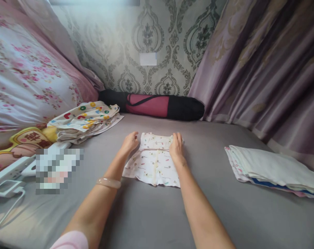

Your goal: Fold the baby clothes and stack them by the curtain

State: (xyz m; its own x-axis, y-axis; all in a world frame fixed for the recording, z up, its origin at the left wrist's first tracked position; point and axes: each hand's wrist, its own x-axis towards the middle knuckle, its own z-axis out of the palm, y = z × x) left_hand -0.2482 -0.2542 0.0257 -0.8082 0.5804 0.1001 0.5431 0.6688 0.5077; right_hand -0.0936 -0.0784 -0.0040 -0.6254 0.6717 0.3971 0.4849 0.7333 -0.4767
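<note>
In the middle of the bed (151, 214) lies a small printed garment (153, 162), flat on the grey sheet, with a hand at each far corner. The left hand (130, 141) rests at the far left corner with its fingers curled inward; whether they pinch the cloth cannot be told. The right hand (176, 147) lies palm down on the far right corner, fingers spread flat, clamped on nothing. A pale bangle (108, 182) sits on the left wrist.

The garment's near edge and both side edges lie free, with bare sheet all round: a wide strip toward the person, and open room left and right. A folded pile (85, 119) lies well apart to the left, and a folded stack (271, 169) well apart to the right, near the bed's edge.

Beyond the hands a black and red roll bag (157, 105) lies along the patterned wall (146, 34). A purple curtain (263, 69) closes the right side; floral bedding (24, 76) is heaped on the left. A white power strip (6, 173) with its cord lies at the near left.
</note>
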